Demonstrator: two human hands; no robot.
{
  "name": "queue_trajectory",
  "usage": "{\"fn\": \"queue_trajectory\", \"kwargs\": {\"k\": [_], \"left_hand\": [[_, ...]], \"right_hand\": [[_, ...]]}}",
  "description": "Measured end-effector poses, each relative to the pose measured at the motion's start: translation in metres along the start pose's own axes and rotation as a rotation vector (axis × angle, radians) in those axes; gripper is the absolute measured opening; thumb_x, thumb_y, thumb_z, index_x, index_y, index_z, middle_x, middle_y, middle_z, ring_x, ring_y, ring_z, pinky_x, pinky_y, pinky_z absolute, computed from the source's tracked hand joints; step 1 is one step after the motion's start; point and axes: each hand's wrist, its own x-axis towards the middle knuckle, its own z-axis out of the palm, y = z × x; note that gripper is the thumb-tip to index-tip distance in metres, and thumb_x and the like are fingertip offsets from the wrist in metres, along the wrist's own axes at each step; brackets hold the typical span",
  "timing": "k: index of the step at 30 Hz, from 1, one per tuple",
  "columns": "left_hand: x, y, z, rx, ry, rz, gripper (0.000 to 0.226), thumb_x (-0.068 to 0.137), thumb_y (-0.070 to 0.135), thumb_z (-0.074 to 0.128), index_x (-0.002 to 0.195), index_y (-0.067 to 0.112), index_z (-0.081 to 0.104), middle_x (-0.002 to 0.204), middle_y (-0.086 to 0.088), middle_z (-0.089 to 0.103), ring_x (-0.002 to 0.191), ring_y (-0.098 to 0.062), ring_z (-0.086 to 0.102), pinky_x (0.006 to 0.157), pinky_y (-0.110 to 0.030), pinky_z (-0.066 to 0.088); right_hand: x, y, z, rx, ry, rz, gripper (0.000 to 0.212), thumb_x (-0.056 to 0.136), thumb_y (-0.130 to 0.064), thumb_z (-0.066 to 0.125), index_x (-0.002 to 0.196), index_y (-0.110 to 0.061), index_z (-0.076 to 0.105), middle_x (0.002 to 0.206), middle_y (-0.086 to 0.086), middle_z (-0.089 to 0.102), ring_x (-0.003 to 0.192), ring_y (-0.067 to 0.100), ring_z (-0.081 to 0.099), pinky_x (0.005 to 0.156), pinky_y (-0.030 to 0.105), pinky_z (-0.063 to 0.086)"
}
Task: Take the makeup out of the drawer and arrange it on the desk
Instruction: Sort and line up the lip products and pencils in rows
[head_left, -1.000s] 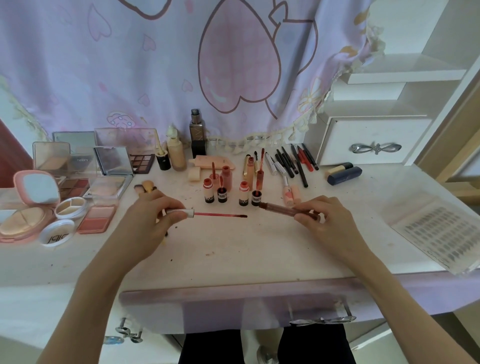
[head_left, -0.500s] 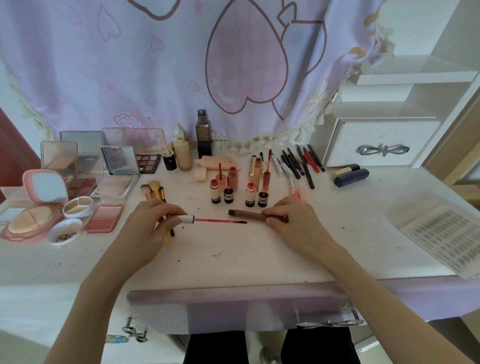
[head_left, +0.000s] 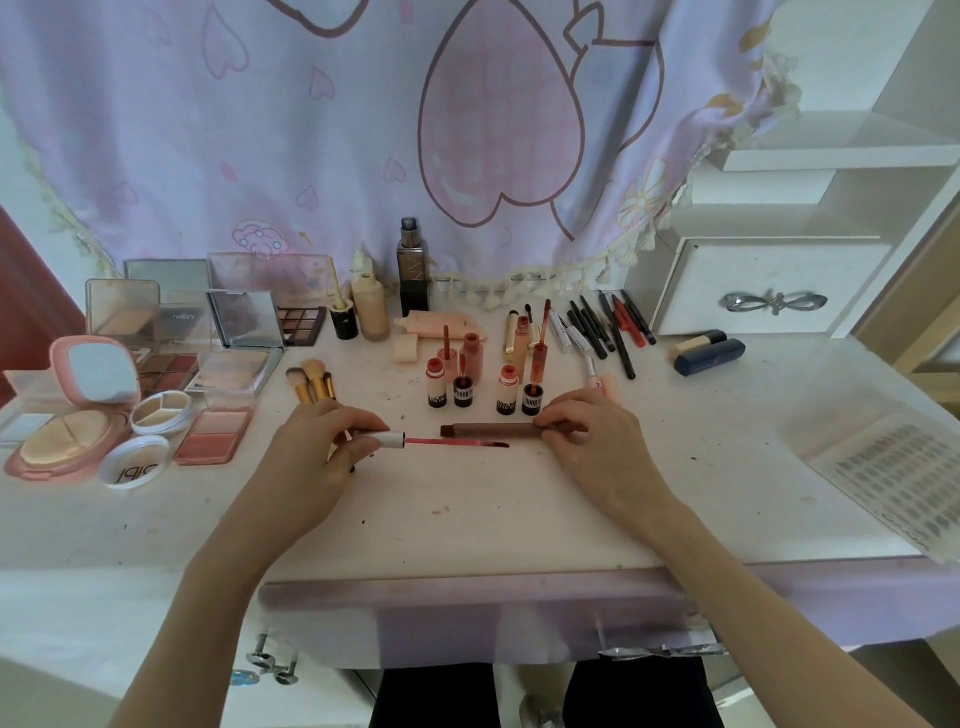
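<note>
My left hand pinches the white cap of a lip-gloss wand, whose red applicator points right just above the desk. My right hand grips the far end of the brown lip-gloss tube, which lies level with its open mouth facing left, just behind the wand's tip. Behind them stand several small lip-gloss bottles with wands sticking out. The desk's drawer front sits below the desk edge.
Powder compacts and palettes crowd the left of the desk. Brushes lie by my left hand. Foundation bottles stand at the back, pencils lie to the right. A sheet of false nails sits far right beside a small drawer unit.
My right hand has carried the brown tube leftwards, so its mouth now lies alongside the wand's tip. My left hand has barely moved.
</note>
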Motion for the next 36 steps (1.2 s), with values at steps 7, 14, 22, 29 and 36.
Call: {"fn": "queue_trajectory", "kwargs": {"k": [7, 14, 22, 29, 36], "left_hand": [[0.004, 0.01, 0.021, 0.023, -0.003, 0.024, 0.019, 0.089, 0.016, 0.057, 0.106, 0.017, 0.066, 0.088, 0.007, 0.051, 0.087, -0.013, 0.043, 0.07, -0.012, 0.03], [0.007, 0.018, 0.035, -0.002, -0.014, 0.031, 0.02, 0.089, 0.018, 0.057, 0.106, 0.019, 0.067, 0.087, 0.005, 0.055, 0.085, -0.014, 0.043, 0.072, -0.025, 0.031], [0.011, 0.014, 0.044, 0.063, -0.009, 0.007, 0.02, 0.091, 0.026, 0.055, 0.107, 0.026, 0.067, 0.097, 0.006, 0.062, 0.088, -0.01, 0.037, 0.08, -0.031, 0.029], [0.007, 0.011, 0.047, 0.072, 0.021, 0.001, 0.021, 0.09, 0.028, 0.056, 0.108, 0.028, 0.068, 0.093, 0.01, 0.046, 0.09, -0.009, 0.033, 0.071, -0.023, 0.015], [0.011, 0.011, 0.048, 0.103, 0.018, -0.015, 0.018, 0.088, 0.032, 0.057, 0.104, 0.031, 0.067, 0.092, 0.013, 0.047, 0.09, -0.008, 0.034, 0.072, -0.025, 0.015]], "right_hand": [[-0.002, 0.001, -0.003, 0.033, 0.035, 0.024, 0.014, 0.083, -0.003, 0.065, 0.092, -0.008, 0.074, 0.097, 0.003, 0.067, 0.087, 0.009, 0.057, 0.089, 0.014, 0.04], [0.003, 0.004, -0.007, 0.035, 0.011, 0.065, 0.013, 0.083, -0.006, 0.065, 0.09, -0.01, 0.075, 0.095, 0.002, 0.07, 0.082, 0.004, 0.055, 0.077, -0.004, 0.031], [0.01, 0.007, -0.01, 0.079, -0.061, 0.144, 0.014, 0.084, -0.011, 0.066, 0.093, -0.014, 0.075, 0.096, -0.003, 0.07, 0.09, 0.005, 0.056, 0.082, 0.003, 0.033], [0.011, 0.007, -0.008, 0.057, -0.062, 0.13, 0.014, 0.084, -0.011, 0.065, 0.093, -0.014, 0.075, 0.092, -0.006, 0.067, 0.085, 0.002, 0.055, 0.077, -0.001, 0.033], [0.013, 0.007, -0.008, 0.074, -0.066, 0.162, 0.013, 0.083, -0.013, 0.066, 0.092, -0.016, 0.075, 0.083, -0.013, 0.061, 0.081, 0.0, 0.053, 0.072, -0.006, 0.032]]}}
